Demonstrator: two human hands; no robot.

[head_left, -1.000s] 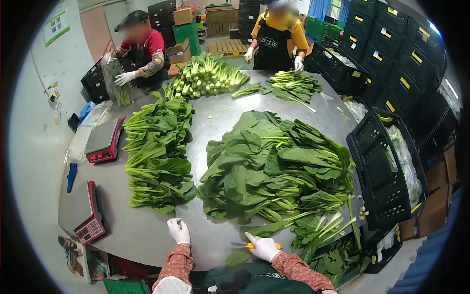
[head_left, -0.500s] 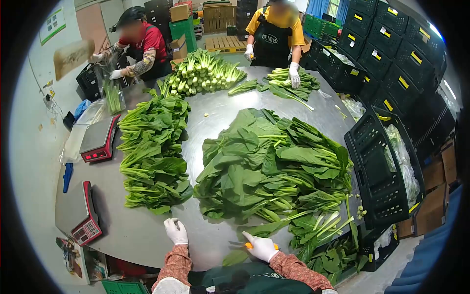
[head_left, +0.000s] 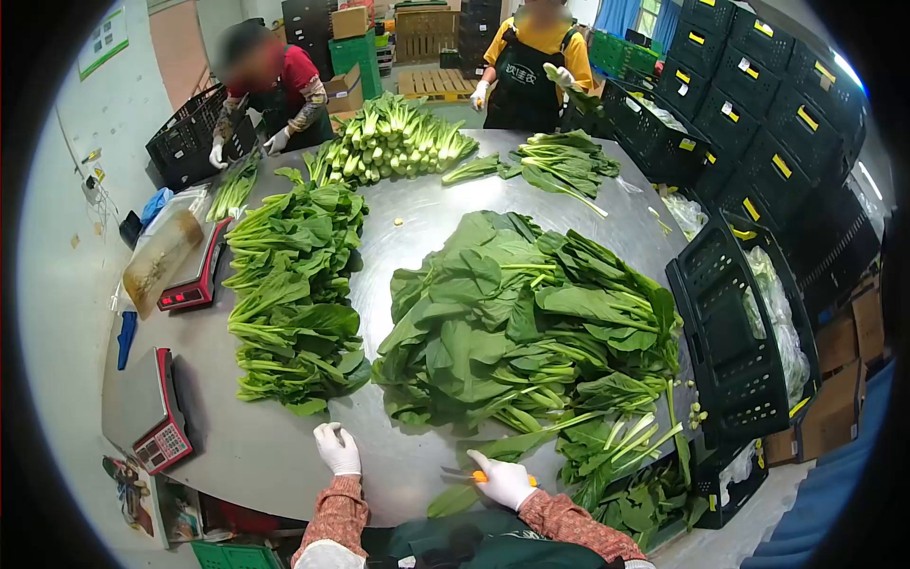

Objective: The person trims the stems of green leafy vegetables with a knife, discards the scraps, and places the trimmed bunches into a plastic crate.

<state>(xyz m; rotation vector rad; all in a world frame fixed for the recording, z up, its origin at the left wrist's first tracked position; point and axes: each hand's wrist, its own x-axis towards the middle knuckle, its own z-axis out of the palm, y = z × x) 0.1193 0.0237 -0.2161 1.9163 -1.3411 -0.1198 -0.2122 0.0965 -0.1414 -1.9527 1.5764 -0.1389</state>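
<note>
My left hand (head_left: pixel 336 449), in a white glove, is at the near edge of the metal table (head_left: pixel 408 474). Its fingers are loosely bent and apart, with nothing visible in them. My right hand (head_left: pixel 506 481), also gloved, is closed around an orange-handled knife (head_left: pixel 480 476); its blade is hard to make out. Just beyond that hand is a large heap of leafy greens (head_left: pixel 493 322), with a loose leaf (head_left: pixel 453 501) beside the wrist. A long row of trimmed greens (head_left: pixel 299 294) runs up the table ahead of my left hand.
Two scales (head_left: pixel 150 412) stand on the left, a stained tan sheet (head_left: pixel 163 261) over the farther one. Stacked greens (head_left: pixel 398 142) lie at the back. Black crates (head_left: pixel 744 332) line the right side. Two co-workers (head_left: pixel 536 71) stand across the table.
My hands have barely moved. The tan sheet came down onto the farther scale. The red-sleeved co-worker's bundle now lies on the table; the yellow-sleeved one has raised a green from the small pile.
</note>
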